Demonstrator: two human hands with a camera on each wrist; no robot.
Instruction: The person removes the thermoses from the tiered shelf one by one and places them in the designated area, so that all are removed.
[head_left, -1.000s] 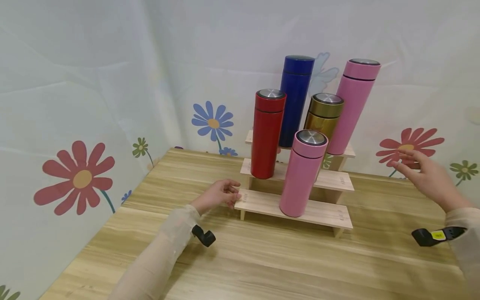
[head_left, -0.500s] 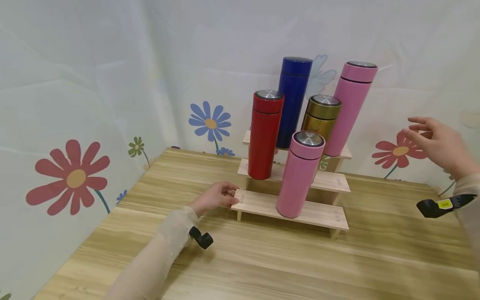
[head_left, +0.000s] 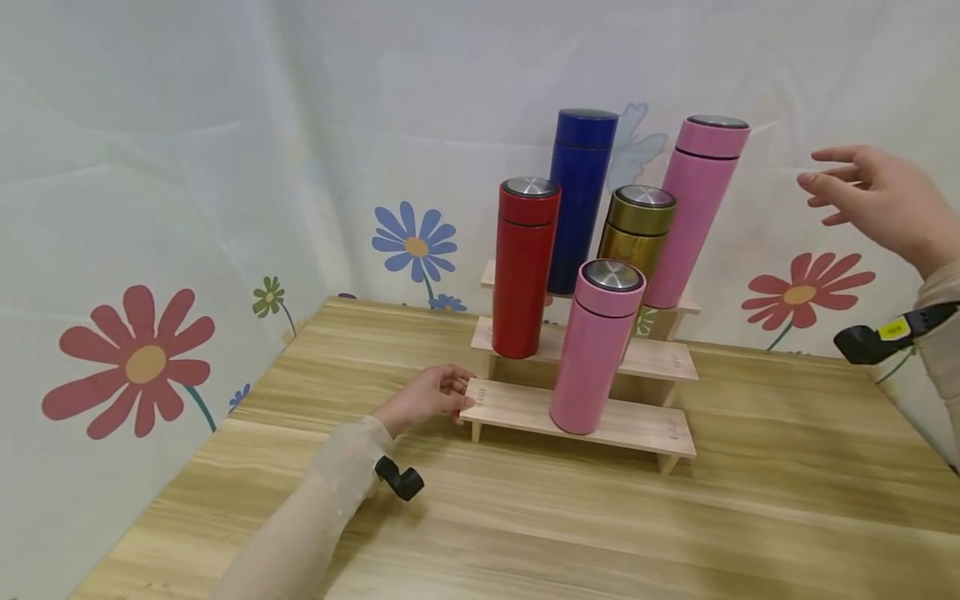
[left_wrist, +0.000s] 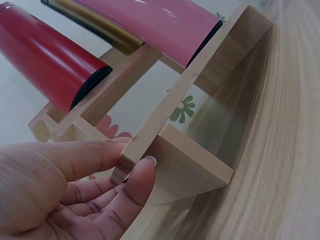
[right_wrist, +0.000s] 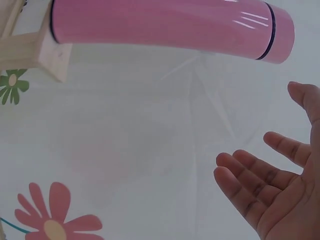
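My left hand (head_left: 431, 396) pinches the left end of the lowest board of a three-step wooden display stand (head_left: 510, 402); in the left wrist view the board's corner (left_wrist: 131, 159) sits between thumb and fingers. To the right, my right hand (head_left: 888, 196) is raised in the air with fingers spread, apart from the pink thermos on the top step (head_left: 693, 217). A blue thermos (head_left: 581, 200) shares that step. On the middle step stand a red thermos (head_left: 527, 271) and a gold one (head_left: 637, 225), partly hidden by a pink thermos (head_left: 595, 358) on the lowest step.
The stand rests on a wood-grain table (head_left: 465, 525) whose far edge meets a white curtain (head_left: 187, 125) printed with flowers. A wrist camera (head_left: 401, 479) is strapped to the left sleeve, another (head_left: 862, 343) to the right.
My right hand has risen beside the top-step pink thermos. My left hand has closed from beside the lowest board onto its end. The view has shifted slightly; the thermoses keep their places.
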